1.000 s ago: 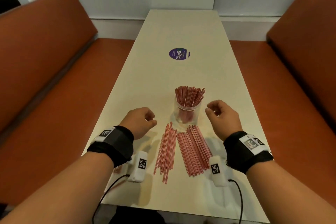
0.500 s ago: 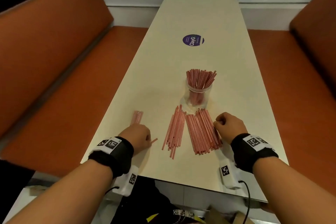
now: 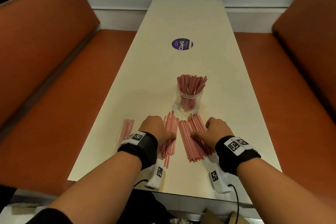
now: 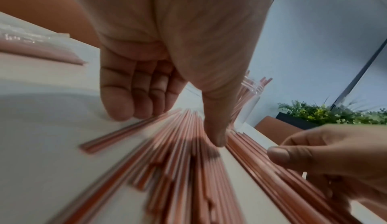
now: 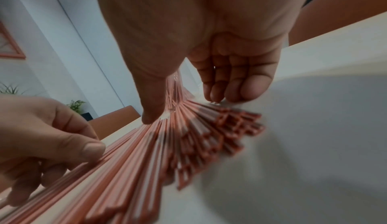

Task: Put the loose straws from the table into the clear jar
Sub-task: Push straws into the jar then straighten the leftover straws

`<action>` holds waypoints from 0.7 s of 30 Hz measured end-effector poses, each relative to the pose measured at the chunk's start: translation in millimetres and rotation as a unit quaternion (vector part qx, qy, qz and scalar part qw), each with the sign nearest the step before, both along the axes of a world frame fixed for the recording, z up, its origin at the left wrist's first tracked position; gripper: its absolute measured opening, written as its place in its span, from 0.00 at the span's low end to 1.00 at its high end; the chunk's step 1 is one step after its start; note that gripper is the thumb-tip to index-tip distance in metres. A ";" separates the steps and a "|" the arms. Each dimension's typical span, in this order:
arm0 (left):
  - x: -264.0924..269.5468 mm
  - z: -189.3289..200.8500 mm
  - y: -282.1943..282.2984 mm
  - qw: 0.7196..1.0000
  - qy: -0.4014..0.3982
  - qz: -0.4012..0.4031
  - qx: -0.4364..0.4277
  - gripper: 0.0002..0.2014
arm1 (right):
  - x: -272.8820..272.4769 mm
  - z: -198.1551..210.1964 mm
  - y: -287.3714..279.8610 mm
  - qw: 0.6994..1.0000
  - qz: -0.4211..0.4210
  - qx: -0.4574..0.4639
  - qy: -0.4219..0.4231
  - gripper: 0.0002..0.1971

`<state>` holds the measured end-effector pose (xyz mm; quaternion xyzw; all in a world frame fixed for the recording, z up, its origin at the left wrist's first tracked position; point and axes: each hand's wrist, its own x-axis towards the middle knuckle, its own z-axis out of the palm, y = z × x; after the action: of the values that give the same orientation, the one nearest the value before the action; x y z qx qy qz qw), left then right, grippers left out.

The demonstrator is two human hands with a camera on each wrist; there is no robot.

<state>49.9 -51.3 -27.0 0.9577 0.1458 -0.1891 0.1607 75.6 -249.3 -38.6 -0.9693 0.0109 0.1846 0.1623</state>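
A clear jar stands mid-table with pink straws upright in it. In front of it two piles of loose pink straws lie flat, a left pile and a right pile. My left hand is down over the left pile, bent fingertips at its outer edge and thumb tip on its inner edge. My right hand spans the right pile the same way, its fingertips at the table. Neither pile is lifted.
A wrapped bundle of straws lies left of my left hand. A round purple sticker sits farther up the cream table. Orange benches flank the table, and its near edge runs just under my wrists.
Both hands pulled back from beside the jar, then came down onto the piles. The left hand moved right from next to the wrapped bundle onto the left pile.
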 end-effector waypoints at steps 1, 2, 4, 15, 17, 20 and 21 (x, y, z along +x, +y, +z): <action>-0.3 -2.8 -1.0 1.000 -0.002 -0.002 -0.001 0.23 | 0.6 0.5 1.5 1.000 0.003 -0.004 0.003 0.35; -0.1 -4.8 -1.5 1.000 -0.007 -0.006 -0.003 0.21 | 1.4 1.0 2.7 1.000 0.005 -0.006 0.005 0.34; 2.0 -6.5 -1.2 1.000 -0.010 -0.012 -0.012 0.18 | 2.8 2.2 4.0 1.000 0.008 -0.003 0.005 0.27; 10.0 -8.2 5.2 0.998 -0.004 0.025 -0.057 0.16 | 10.6 2.8 -5.4 0.999 -0.014 0.037 -0.006 0.12; 11.8 -9.1 7.1 0.997 0.002 0.030 -0.064 0.15 | 10.2 2.3 -7.2 0.999 -0.022 0.042 -0.009 0.12; 13.8 -10.6 10.3 0.996 0.008 0.044 -0.078 0.14 | 10.4 1.2 -9.2 0.998 -0.032 0.050 -0.002 0.12; 14.5 -11.3 10.8 0.995 0.007 0.048 -0.082 0.14 | 10.7 0.8 -9.4 0.998 -0.033 0.052 0.000 0.12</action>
<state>64.4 -40.5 -38.3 0.9318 0.1767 -0.1997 0.2464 86.3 -258.8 -37.8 -0.9587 0.0337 0.1794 0.2182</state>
